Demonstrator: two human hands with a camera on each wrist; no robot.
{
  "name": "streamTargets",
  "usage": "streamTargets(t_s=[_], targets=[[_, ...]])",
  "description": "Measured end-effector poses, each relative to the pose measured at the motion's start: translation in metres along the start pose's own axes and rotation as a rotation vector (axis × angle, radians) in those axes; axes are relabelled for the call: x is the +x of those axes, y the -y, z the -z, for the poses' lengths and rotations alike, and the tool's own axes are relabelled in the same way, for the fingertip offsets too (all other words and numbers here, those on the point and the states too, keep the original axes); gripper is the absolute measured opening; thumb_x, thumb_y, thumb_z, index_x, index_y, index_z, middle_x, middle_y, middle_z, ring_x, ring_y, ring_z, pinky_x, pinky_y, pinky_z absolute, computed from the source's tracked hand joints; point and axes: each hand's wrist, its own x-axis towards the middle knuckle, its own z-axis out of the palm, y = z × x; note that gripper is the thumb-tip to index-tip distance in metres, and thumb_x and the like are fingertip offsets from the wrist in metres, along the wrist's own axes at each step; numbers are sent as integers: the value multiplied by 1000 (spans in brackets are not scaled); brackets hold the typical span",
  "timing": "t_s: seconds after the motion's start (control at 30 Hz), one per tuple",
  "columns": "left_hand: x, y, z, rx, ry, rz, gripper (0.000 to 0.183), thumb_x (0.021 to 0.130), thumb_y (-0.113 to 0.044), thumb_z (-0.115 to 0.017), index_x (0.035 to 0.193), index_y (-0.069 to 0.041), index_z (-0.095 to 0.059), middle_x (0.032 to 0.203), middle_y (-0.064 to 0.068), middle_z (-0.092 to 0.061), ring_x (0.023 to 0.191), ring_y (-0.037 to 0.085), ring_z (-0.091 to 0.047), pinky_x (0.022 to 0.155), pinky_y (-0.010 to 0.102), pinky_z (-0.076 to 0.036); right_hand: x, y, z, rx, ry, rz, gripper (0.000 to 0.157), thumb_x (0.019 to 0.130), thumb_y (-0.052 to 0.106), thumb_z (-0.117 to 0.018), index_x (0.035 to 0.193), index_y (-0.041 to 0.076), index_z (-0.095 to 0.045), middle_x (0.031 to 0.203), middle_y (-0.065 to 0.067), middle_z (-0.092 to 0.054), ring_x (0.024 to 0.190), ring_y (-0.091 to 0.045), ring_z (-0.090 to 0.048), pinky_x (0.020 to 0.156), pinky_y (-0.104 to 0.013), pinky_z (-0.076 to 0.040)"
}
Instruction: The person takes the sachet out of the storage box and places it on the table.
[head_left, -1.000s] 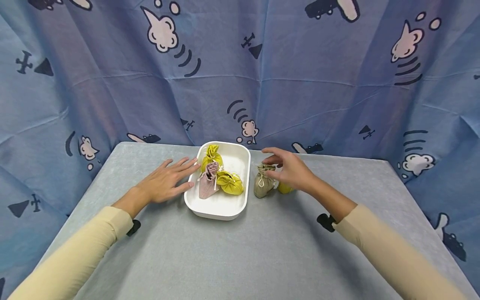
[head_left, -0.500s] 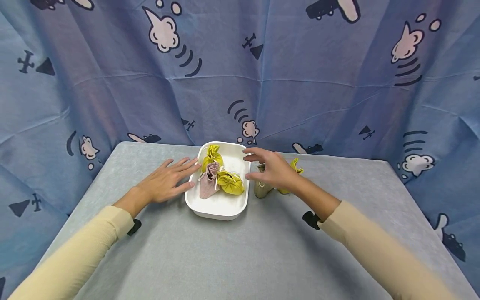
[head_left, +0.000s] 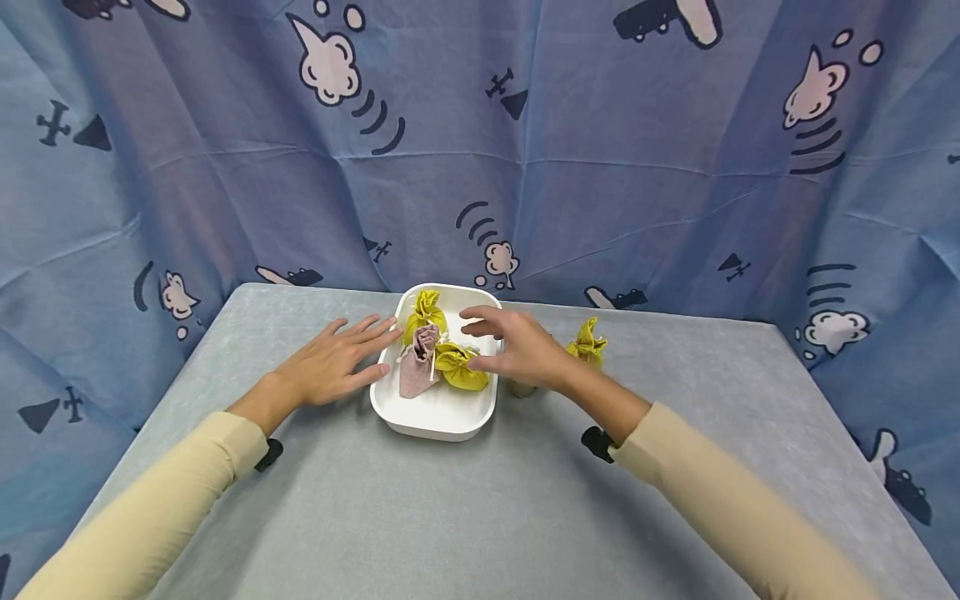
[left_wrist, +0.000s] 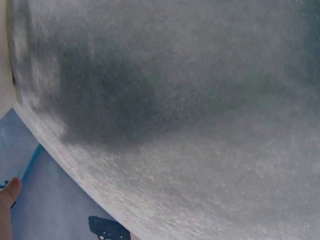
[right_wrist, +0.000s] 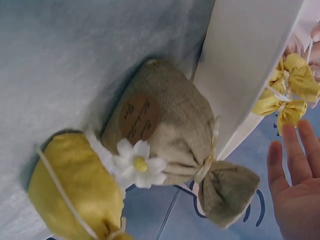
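Right hand (head_left: 517, 343): fingers parted, empty; front yellow pouch (head_left: 461, 372) at its eight o'clock. Left hand (head_left: 330, 364) farther, fingers straight.

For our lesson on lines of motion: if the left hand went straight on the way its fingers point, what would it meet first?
Likely the rear yellow pouch in the tray, just beyond the left hand. Height is unclear in the head view, so the hand might pass over it.

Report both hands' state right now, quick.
Left hand: open, fingers spread at the rim of the white tray.
Right hand: open, over the tray's other side, holding nothing.
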Motion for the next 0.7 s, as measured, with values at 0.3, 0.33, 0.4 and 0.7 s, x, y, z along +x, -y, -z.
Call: streamTargets(t_s=[0.3,0.33,0.4,0.7], targets=[[0,0,-1,-6,16,23,60,95,-57,-31,148,-31,-20,152,-7,-19,140,21,-15,106,58,-15,6,1,-13,-3,55,-35,64,74,14,-78,132,10,-49,116,-4,-64,113,-22,-56,98,-41,-39],[0,0,-1,-9,17,21,60,95,-56,-32,148,-30,-20,152,-7,-19,140,21,-15,106,58,-15,7,2,-14,-10,54,-40,65,74,14,-78,132,10,-49,115,-4,-64,113,-22,-56,98,-41,-39],[0,0,-1,-10,17,23,60,95,-55,-33,148,-31,-20,152,-7,-18,140,21,-15,106,58,-15,9,2,-16,-15,55,-44,66,74,14,-78,132,10,-49,115,-3,-64,113,-21,-56,98,-41,-39],[0,1,0,-15,9,9,60,95,-55,-32,148,-29,-21,152,-6,-18,140,22,-15,106,58,-15,16,1,-23,-62,73,-64,65,72,15,-80,130,12,-51,118,-5,-63,107,-15,-59,97,-35,-41]])
